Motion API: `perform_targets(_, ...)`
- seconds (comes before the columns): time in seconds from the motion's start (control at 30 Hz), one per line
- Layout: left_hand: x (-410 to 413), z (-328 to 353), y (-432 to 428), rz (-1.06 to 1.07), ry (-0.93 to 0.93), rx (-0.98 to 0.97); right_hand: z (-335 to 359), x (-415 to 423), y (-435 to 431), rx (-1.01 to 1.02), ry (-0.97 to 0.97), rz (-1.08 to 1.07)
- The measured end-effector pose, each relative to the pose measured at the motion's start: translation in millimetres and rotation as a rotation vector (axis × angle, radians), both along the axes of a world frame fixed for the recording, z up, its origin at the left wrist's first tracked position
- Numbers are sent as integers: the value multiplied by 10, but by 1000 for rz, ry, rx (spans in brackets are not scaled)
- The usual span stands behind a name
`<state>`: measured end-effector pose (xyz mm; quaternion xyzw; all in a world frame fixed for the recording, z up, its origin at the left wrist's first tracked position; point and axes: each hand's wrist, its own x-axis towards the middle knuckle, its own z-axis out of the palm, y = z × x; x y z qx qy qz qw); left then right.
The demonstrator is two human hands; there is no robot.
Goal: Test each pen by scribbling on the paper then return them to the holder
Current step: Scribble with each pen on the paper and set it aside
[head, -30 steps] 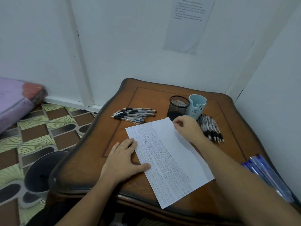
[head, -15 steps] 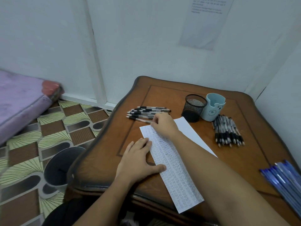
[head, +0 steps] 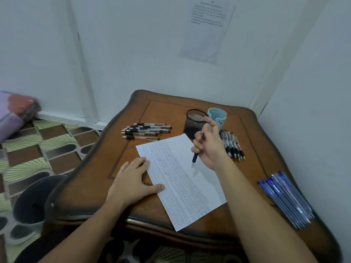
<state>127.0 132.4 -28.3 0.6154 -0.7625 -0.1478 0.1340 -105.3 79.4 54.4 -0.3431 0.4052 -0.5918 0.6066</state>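
A white paper sheet [head: 180, 179] covered in small scribbles lies on the wooden table [head: 171, 111]. My left hand [head: 133, 181] rests flat on its left edge. My right hand [head: 210, 147] holds a black-grip pen [head: 195, 158] above the sheet's right part, tip pointing down, just over the paper. A black mesh holder [head: 193, 122] and a light blue cup holder [head: 218, 117] stand at the back. Several black pens [head: 146, 130] lie in a pile at the back left. Another bunch of black pens [head: 233, 147] lies right of my right hand.
Several blue pens [head: 284, 198] lie near the table's right edge. White walls close off the back and right, with a printed notice [head: 207, 29] taped up. A dark bin [head: 36, 202] stands on the patterned floor at left, and a purple mattress [head: 13, 112] lies beyond.
My right hand went to the left pen pile, took one pen, and has come back over the right part of the paper. The left hand stays on the sheet.
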Motion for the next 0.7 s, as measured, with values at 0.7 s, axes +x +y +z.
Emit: perform_targets(0.7, -34, -14, -28, 13, -16, 0, -635, -737, 850, -21, 328, -11)
